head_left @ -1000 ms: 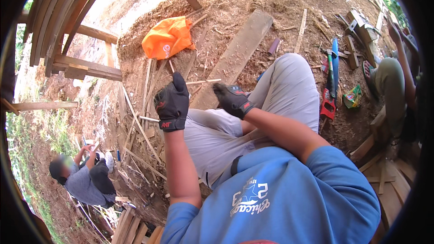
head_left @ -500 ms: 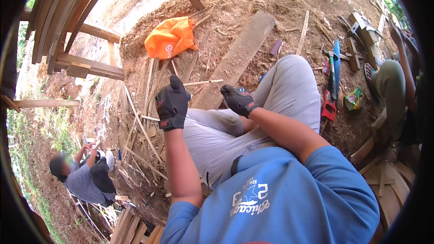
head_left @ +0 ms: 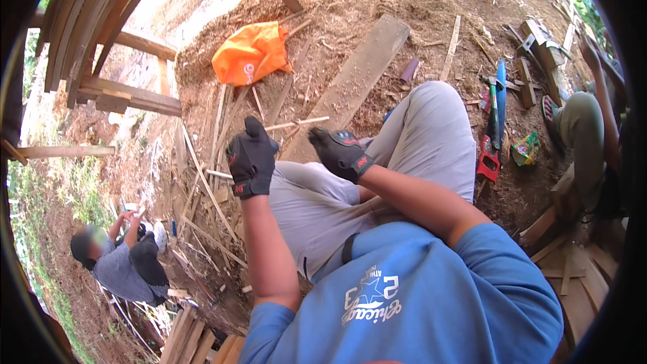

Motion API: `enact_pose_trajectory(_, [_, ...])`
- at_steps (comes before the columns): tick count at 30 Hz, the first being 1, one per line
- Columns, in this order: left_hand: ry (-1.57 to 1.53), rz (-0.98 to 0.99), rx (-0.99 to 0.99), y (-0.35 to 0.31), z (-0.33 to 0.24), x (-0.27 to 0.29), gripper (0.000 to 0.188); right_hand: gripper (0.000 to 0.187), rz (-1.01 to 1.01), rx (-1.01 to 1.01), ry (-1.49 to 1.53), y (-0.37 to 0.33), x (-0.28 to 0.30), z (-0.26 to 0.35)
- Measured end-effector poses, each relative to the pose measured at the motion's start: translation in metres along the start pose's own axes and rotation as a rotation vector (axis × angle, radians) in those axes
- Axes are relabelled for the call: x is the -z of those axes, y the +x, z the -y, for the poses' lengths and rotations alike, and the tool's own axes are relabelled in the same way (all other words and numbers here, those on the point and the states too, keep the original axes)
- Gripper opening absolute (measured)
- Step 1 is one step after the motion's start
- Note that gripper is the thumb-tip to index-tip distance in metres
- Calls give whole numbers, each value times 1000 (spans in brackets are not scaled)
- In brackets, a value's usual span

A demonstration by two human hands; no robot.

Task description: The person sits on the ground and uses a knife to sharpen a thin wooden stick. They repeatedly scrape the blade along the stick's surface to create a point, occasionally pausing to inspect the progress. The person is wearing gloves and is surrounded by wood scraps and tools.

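Observation:
My left hand [head_left: 252,158], in a black glove, is closed around a thin pale wooden stick [head_left: 311,121]. The stick's free end points right, past my other hand. A short pale stick end [head_left: 220,174] also shows left of that glove, and I cannot tell whether it is held. My right hand [head_left: 339,153], gloved as well, is curled shut just below the stick's free part. Whatever it grips, if anything, is hidden by the fingers. Both hands are above my lap, in front of a broad wooden plank [head_left: 364,61] on the ground.
An orange bag [head_left: 251,52] lies beyond my left hand. Right of my knee are a red-handled saw [head_left: 488,159] and a green wrapper [head_left: 525,149]. Scrap sticks cover the ground at left. One person [head_left: 131,256] sits at left; another person's leg [head_left: 581,138] shows at right.
My right hand has moved left and slightly down, closer to my left hand. The left hand keeps its hold on the stick and has barely shifted.

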State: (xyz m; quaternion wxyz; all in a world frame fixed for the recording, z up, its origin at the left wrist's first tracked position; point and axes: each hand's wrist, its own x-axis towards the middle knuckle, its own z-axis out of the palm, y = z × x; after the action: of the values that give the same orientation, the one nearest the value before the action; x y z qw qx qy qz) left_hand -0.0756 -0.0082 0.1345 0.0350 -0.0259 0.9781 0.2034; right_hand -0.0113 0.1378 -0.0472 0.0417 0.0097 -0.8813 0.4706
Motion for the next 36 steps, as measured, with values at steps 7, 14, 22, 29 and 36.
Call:
enact_pose_trajectory(7, [-62,17,29,8,2,6,93,38,195,-326,38,5,4,-42])
enact_pose_trajectory(14, [-93,33,54,4,6,1,94,39,250,-326,56,8,16,-29])
enact_pose_trajectory(22, [-35,41,95,-2,-7,-4,98,37,124,-164,109,7,3,-23])
enact_pose_trajectory(29, [-53,42,27,3,0,-1,98,36,41,-110,16,3,-2,-20])
enact_pose_trajectory(36, [-42,15,25,-2,1,1,98,33,166,-198,16,8,-5,-43])
